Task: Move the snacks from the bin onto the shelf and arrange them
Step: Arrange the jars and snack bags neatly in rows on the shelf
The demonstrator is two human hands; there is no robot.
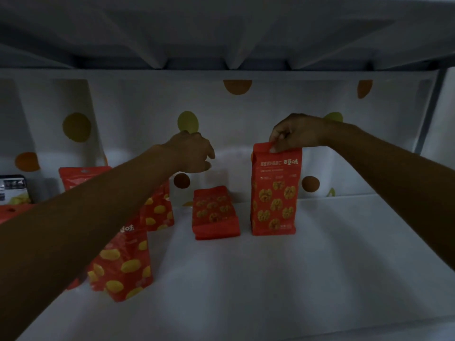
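A tall red walnut snack bag (275, 193) stands upright on the white shelf (320, 254), and my right hand (294, 134) pinches its folded top edge. To its left a second red walnut bag (214, 212) lies flat on its back. My left hand (194, 153) hovers above and behind that flat bag with loosely curled fingers and holds nothing. Under my left forearm stand two red bags printed with yellow nuts, one near (123, 264) and one farther back (158, 210).
Another red bag (78, 177) and a dark packet (13, 189) stand at the far left of the shelf. A white back wall with coloured dots (246, 114) closes the shelf behind. The shelf above (221, 33) hangs low overhead. A metal upright (428, 112) bounds the right side.
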